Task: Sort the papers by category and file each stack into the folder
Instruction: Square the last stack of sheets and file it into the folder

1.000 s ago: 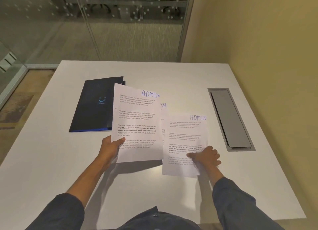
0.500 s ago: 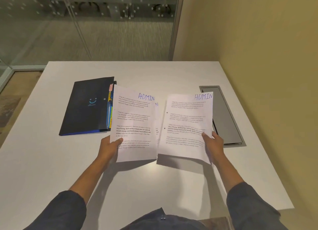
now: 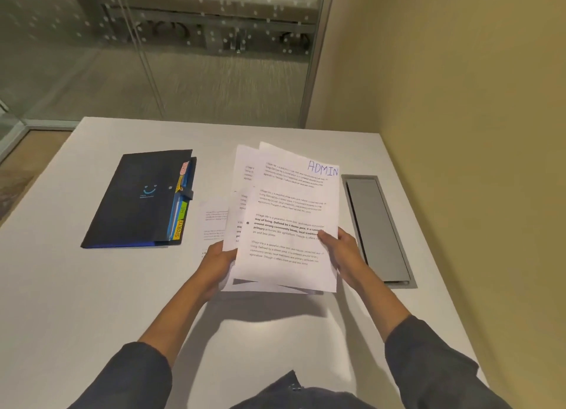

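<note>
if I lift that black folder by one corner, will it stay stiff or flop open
The black folder looks thin and flat, so it would probably flex. Its strap seems fastened, so it likely stays shut. Coloured tabs jut from its right edge; they could snag.

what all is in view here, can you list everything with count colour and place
ADMIN papers: a few overlapping sheets, white with printed text, top one marked ADMIN in blue; held up above the table's middle.
loose paper: at least one, white, flat on the table, partly hidden behind the held sheets.
folder: one, black with a blue smile mark, closed, on the table left of the papers.
index tabs: several, yellow, green, blue, pink, along the folder's right edge; one reads SPORTS.
cable hatch: one, grey, set into the table at right.
table: one, white.
glass partition: beyond the table.
wall: yellowish, right.
left hand: grips the sheets' lower left.
right hand: grips their right edge.
</note>
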A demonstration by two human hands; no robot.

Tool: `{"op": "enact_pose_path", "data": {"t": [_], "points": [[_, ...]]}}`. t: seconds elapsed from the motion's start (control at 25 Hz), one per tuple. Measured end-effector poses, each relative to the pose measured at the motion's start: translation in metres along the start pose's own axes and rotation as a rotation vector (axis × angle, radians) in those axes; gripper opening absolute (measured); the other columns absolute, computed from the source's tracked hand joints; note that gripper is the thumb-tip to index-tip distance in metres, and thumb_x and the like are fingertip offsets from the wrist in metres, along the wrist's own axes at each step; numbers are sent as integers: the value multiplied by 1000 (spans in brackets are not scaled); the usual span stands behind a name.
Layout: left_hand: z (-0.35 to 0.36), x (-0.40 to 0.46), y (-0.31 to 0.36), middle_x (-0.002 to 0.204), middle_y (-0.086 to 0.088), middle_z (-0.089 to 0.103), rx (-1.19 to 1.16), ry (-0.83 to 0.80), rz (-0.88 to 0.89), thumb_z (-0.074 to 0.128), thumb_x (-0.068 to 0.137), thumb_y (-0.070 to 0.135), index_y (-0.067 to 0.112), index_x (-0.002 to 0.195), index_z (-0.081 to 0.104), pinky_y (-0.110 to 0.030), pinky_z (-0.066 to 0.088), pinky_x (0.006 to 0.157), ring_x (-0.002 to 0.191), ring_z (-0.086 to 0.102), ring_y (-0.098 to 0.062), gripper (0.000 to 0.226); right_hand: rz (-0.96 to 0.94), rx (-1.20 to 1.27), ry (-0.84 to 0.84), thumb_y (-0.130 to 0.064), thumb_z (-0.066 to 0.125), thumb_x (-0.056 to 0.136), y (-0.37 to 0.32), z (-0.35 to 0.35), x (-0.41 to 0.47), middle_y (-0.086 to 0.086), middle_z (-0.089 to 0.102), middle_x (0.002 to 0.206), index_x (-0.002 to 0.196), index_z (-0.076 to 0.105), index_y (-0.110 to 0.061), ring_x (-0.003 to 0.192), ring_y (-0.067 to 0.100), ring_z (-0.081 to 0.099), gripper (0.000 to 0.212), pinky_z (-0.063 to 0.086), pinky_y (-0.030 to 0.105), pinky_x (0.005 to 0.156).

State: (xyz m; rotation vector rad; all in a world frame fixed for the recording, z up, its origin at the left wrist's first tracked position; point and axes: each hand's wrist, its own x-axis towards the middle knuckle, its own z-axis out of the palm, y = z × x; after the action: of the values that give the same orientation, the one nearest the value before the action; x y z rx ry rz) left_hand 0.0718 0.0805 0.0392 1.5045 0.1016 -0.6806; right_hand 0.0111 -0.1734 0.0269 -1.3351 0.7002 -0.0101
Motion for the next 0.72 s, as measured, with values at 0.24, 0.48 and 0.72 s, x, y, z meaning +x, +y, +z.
{"op": "enact_pose_path", "data": {"t": [0.24,0.48,0.72], "points": [[31,2,7,109,-4,73,2,-16,33,60,89,7,14,112,69,-45,51,95,102,69,-24,25,-75,-30,-14,-13,62,95,-26,-18,12,5,71,114,124,62,-6,90,12,70,30,55,15,67],[47,-6,9,113,-7,71,-62,-84,55,58,89,13,13,115,68,-43,51,95,106,67,-26,28,-41,90,-130,-6,68,88,-38,-32,14,7,74,109,120,65,-4,99,23,72,31,58,31,81],[51,-9,21,118,-3,69,-139,-80,46,34,101,46,27,120,65,-42,48,95,110,66,-22,41,-120,119,-100,0,71,84,-43,-26,5,5,76,101,108,70,-7,90,21,74,25,59,27,76]]}}
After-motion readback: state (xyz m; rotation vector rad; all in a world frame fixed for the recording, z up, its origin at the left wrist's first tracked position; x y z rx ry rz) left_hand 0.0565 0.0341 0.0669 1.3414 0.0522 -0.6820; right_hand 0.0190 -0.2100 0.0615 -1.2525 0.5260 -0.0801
